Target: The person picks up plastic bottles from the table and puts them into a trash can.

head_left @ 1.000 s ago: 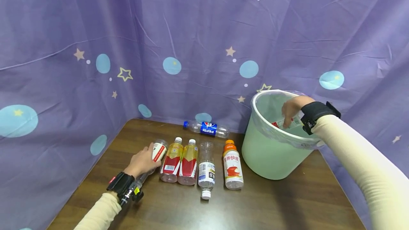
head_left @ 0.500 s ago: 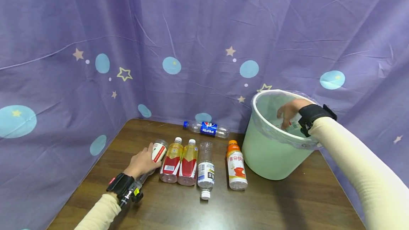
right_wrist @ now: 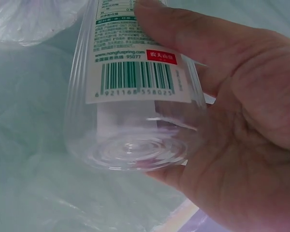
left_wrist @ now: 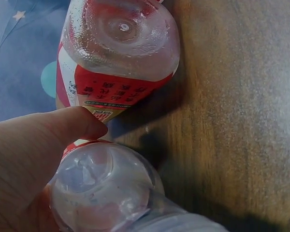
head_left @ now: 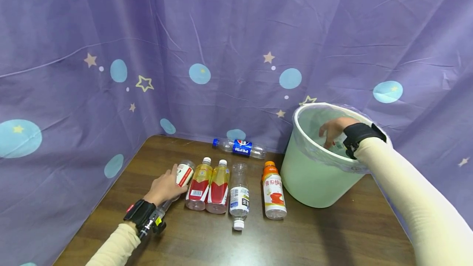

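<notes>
Purple starry cloth hangs all round the back and sides of my brown table (head_left: 314, 237), with a pale green bin (head_left: 314, 184) sitting near the far right corner.

My right hand (head_left: 330, 128) is down inside the bin's mouth, fingers wrapped round a clear water bottle (right_wrist: 135, 96). The right wrist view shows the barcode label and the bottle's base pointing at the camera, so the bottle runs away from my palm, over the plastic liner.

My left hand (head_left: 164, 186) is over at the left end of the row, gripping a clear bottle with a red and white label (head_left: 183, 173) that lies on the table. Its long axis runs roughly front to back, base toward the far edge I think.

Just right of it lie two red-labelled tea bottles (head_left: 208, 186), a clear uncapped bottle (head_left: 239, 192) with its white cap (head_left: 238, 224) on the table beside the neck, and an orange-capped one (head_left: 273, 192) nearest the bin. A Pepsi bottle (head_left: 240, 147) lies crosswise along the far edge.

So the left hand is well apart from the bin; the right one is already in it.
</notes>
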Tool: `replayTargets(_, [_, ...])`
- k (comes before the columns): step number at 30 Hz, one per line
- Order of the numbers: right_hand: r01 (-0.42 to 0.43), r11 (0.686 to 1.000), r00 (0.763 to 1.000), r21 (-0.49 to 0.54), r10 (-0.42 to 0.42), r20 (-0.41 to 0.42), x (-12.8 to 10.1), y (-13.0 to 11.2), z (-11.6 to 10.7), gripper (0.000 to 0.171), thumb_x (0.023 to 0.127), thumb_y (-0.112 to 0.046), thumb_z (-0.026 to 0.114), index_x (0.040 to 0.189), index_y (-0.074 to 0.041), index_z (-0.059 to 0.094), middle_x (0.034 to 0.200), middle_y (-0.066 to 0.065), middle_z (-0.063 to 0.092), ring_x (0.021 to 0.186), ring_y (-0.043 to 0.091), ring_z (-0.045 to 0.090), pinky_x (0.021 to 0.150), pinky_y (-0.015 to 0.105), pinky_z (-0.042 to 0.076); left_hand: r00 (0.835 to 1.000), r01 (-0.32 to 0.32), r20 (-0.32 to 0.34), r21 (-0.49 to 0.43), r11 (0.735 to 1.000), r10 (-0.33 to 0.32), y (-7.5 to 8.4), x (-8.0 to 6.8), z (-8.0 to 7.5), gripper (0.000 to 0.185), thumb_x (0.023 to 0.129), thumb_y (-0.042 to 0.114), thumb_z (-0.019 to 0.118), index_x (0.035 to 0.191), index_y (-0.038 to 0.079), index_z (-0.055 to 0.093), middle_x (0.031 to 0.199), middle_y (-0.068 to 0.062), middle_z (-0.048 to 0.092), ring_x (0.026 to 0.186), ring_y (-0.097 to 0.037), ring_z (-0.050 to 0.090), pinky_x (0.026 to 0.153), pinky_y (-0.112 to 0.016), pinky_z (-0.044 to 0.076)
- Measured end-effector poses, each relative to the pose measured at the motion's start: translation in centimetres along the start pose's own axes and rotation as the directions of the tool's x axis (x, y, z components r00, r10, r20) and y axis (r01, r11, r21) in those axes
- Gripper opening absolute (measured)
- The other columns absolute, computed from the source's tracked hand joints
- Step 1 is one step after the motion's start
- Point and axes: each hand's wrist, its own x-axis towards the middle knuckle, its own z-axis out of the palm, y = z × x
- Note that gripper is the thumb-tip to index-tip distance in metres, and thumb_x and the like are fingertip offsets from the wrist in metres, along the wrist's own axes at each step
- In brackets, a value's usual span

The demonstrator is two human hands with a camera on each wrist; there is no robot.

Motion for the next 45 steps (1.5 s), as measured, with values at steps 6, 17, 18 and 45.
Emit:
replayTargets(6, [0.013, 0.999, 0.999, 0.048, -0.015, 0.041, 0.8, 0.2, 0.4, 0.066, 0.079, -0.021, 0.078, 0.135, 0.005, 0.055, 0.098, 0.013, 0.075, 0.107, 0.035, 0.064, 0.097, 0.06, 0.049, 1.0, 0.002, -0.009, 0.0, 1.0, -0.002, -0.1, 0.1, 0.1, 0.104, 0.081, 0.046, 0.074, 0.153, -0.012, 0.026, 0.129, -0.035, 0.057, 0.108, -0.045, 0.065, 0.085, -0.059, 0.055])
replayTargets(17, [-0.009, 0.991, 1.0, 0.135, 0.006, 0.021, 0.4, 0.6, -0.1, 0.07, 0.079, -0.016, 0.075, 0.139, 0.009, 0.048, 0.106, 0.025, 0.073, 0.102, 0.041, 0.069, 0.084, 0.055, 0.054, 1.0, 0.026, 0.003, -0.021, 0.999, -0.026, 0.1, 0.2, 0.0, 0.108, 0.08, 0.047, 0.076, 0.153, -0.011, 0.023, 0.128, -0.035, 0.057, 0.104, -0.045, 0.066, 0.082, -0.059, 0.055])
replayTargets(18, [-0.013, 0.991, 1.0, 0.134, 0.011, 0.021, 0.2, 0.5, -0.2, 0.07, 0.08, -0.017, 0.075, 0.139, 0.009, 0.048, 0.107, 0.025, 0.073, 0.102, 0.041, 0.069, 0.083, 0.054, 0.054, 1.0, 0.03, 0.008, -0.018, 0.999, -0.029, 0.1, 0.3, 0.0, 0.108, 0.08, 0.047, 0.076, 0.153, -0.012, 0.023, 0.128, -0.035, 0.057, 0.104, -0.044, 0.066, 0.083, -0.059, 0.055])
replayTargets(45, [0.067, 0.93, 0.988, 0.362, -0.011, -0.154, -3.7, 2.9, -3.2, 0.062, 0.099, -0.023, 0.065, 0.145, 0.01, 0.041, 0.129, 0.037, 0.061, 0.118, 0.05, 0.061, 0.101, 0.068, 0.044, 0.99, -0.042, -0.137, -0.026, 0.999, 0.038, 0.9, 1.9, -5.8, 0.086, 0.08, 0.041, 0.077, 0.141, -0.005, 0.038, 0.112, -0.027, 0.062, 0.095, -0.042, 0.068, 0.071, -0.054, 0.055])
